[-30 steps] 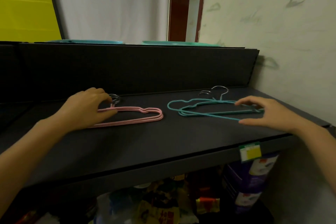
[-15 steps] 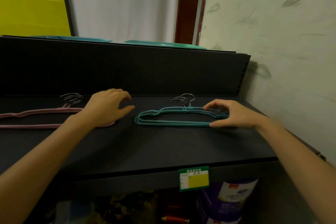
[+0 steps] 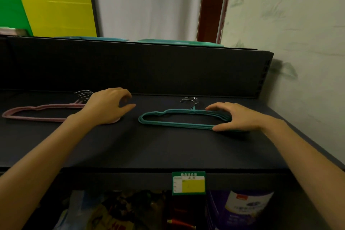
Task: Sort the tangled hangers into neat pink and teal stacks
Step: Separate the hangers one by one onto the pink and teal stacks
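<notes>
A stack of pink hangers (image 3: pixel 56 106) lies flat on the left of the dark shelf (image 3: pixel 149 147), metal hooks pointing to the back. My left hand (image 3: pixel 106 107) rests over its right end with loosely curled, parted fingers and grips nothing. A short gap to the right lies a stack of teal hangers (image 3: pixel 179 125), hooks also to the back. My right hand (image 3: pixel 240 117) pinches its right end, thumb on the front bar and fingers over the top bar. The hand hides that end.
A dark back panel (image 3: pixel 149 69) rises behind the shelf, and a pale wall (image 3: pixel 298 43) closes the right side. A green and yellow price tag (image 3: pixel 188 183) hangs on the front edge. Below stand packaged goods and a white can (image 3: pixel 246 209).
The splayed teal hangers have come together into one aligned stack under my right hand. My left hand has slid along the pink stack to its right end.
</notes>
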Demonstrator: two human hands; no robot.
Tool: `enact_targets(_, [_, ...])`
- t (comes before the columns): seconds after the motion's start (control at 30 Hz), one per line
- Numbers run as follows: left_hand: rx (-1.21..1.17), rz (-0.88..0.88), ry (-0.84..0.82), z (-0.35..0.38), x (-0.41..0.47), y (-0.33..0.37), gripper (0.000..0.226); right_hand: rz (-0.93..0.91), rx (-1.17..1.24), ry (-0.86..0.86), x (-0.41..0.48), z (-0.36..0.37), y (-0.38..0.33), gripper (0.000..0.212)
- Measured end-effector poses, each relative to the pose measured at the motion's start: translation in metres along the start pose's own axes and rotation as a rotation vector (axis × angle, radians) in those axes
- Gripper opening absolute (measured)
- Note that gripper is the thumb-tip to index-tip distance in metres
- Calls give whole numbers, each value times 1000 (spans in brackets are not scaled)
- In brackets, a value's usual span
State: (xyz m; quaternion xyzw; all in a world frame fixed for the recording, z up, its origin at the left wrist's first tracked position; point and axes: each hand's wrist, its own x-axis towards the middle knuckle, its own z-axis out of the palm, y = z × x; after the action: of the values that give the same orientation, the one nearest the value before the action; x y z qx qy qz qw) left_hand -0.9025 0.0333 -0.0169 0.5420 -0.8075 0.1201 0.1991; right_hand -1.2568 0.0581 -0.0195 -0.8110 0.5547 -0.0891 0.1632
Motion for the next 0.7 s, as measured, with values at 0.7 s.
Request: enact_targets(0.7, [196, -379, -26, -70, -157, -144, 44, -487, -299, 139, 114, 78, -264, 48])
